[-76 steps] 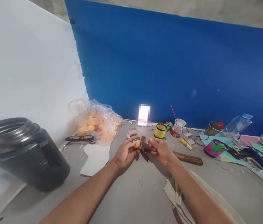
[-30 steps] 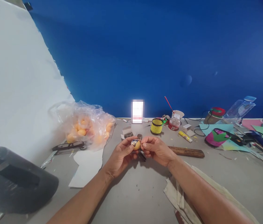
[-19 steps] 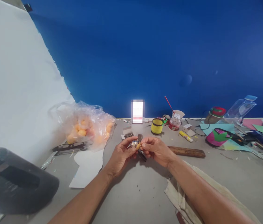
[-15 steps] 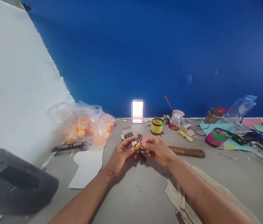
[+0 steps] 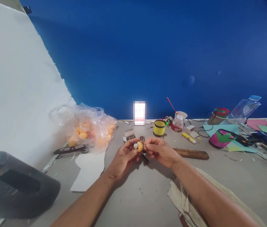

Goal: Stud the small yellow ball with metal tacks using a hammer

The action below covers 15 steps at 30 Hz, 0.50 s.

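Between the thumb and fingers of my left hand (image 5: 121, 159) is a small orange ball (image 5: 139, 146), like a table tennis ball. Shiny metal tacks or studs cover its left part. My right hand (image 5: 160, 152) pinches at the ball's right side; something thin and tiny is at its fingertips, too small to name. Beneath and behind the hands lies a hammer (image 5: 191, 153), wooden handle to the right, its dark head partly hidden. A small open box (image 5: 130, 136) of dark metal bits stands just beyond my left hand.
A clear bag of orange balls (image 5: 83, 124) and glasses (image 5: 70, 149) lie left, near a dark bottle (image 5: 17, 183). Behind stand a yellow cup (image 5: 159, 127) and a glue stick (image 5: 188, 138). Cloth (image 5: 183, 195) lies under my right forearm; coloured paper (image 5: 240, 146) lies right.
The ball has turned in my left hand, so more plain orange faces me and its shiny part sits further left. My right fingertips have moved slightly right, away from the ball.
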Each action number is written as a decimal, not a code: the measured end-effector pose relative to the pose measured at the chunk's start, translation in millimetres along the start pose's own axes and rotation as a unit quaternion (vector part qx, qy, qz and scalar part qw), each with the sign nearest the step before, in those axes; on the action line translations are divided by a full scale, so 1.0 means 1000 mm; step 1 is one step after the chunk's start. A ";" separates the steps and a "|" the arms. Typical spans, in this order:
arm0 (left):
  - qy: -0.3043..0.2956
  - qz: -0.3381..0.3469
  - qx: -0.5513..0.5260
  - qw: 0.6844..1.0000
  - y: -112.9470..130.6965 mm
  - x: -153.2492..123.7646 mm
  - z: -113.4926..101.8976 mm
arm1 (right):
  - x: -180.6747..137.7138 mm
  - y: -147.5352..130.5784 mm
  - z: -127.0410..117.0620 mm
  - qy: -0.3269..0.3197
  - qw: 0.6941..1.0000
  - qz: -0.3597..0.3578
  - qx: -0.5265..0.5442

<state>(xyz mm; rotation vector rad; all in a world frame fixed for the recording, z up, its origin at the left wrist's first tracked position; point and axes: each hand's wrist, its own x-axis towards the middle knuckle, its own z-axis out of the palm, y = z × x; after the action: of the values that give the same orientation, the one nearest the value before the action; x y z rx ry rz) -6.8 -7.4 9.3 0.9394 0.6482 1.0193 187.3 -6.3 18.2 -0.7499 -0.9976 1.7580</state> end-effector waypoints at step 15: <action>0.019 0.067 0.158 0.985 -0.004 0.002 -0.001 | 0.002 0.002 -0.001 0.044 0.997 0.010 -0.068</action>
<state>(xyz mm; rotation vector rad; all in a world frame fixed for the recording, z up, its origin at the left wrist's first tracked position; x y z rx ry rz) -5.6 -6.2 5.0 1.2570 0.8028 1.0745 186.6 -4.9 15.3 -0.9181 -1.0615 1.6708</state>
